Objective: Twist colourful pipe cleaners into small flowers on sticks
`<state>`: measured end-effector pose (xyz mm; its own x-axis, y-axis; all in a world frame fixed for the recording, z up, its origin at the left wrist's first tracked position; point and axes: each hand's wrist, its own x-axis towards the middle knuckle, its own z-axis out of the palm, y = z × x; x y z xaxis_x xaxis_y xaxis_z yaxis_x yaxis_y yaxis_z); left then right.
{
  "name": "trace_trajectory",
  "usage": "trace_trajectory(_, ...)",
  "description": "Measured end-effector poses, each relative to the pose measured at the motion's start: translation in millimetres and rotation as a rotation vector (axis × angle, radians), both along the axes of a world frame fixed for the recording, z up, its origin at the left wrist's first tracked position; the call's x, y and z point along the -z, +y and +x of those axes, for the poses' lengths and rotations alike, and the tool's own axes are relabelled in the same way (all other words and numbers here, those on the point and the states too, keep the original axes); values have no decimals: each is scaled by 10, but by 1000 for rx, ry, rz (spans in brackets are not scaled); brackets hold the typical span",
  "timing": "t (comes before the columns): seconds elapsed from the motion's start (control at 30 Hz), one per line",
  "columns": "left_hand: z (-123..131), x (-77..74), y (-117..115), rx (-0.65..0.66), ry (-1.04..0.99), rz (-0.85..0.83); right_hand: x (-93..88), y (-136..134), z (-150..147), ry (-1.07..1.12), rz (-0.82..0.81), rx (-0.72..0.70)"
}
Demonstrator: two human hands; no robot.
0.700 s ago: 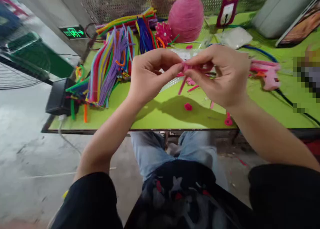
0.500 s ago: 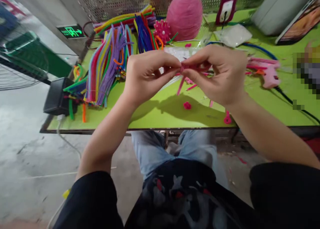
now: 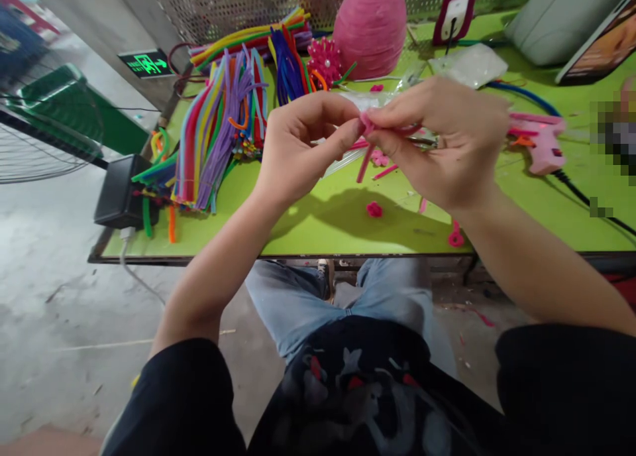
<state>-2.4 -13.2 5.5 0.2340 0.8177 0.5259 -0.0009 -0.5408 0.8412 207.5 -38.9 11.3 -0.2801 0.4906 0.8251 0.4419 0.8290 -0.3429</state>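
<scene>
The left hand [image 3: 308, 148] and right hand [image 3: 442, 144] met above a lime-green table [image 3: 521, 217], each with thumb and fingertips pinched on a pink fuzzy stem [image 3: 365, 162], one end hanging beneath them. Beyond the right hand lay a crumpled, whitish plastic bag [image 3: 470, 65], contents unclear. Bundled multicoloured stems [image 3: 199, 141] lay left of the left hand; farther left stood a green container [image 3: 74, 108], its inside too indistinct to tell.

On the table [image 3: 527, 217], pipe cleaners [image 3: 213, 131] lie left of the fingers [image 3: 397, 110], glue gun [image 3: 545, 143] right.
</scene>
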Motion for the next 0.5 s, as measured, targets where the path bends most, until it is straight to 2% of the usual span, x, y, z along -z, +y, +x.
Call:
trace_trajectory(0.17, -28, -61, -47, -134, 109, 81, 0, -17, -14, -15, -19, -5)
trace_trajectory(0.27, -66, -89, -86, -231, 225, 177, 48, 34, -15, -20, 74, -13)
trace_trajectory(0.4, -88, -38, -52, -260, 315, 296, 86, 74, -9, -65, 239, -1)
trace_trajectory(0.5, -102, 31, -9, -282, 325, 377, 67, 29, -32, -31, 145, -29)
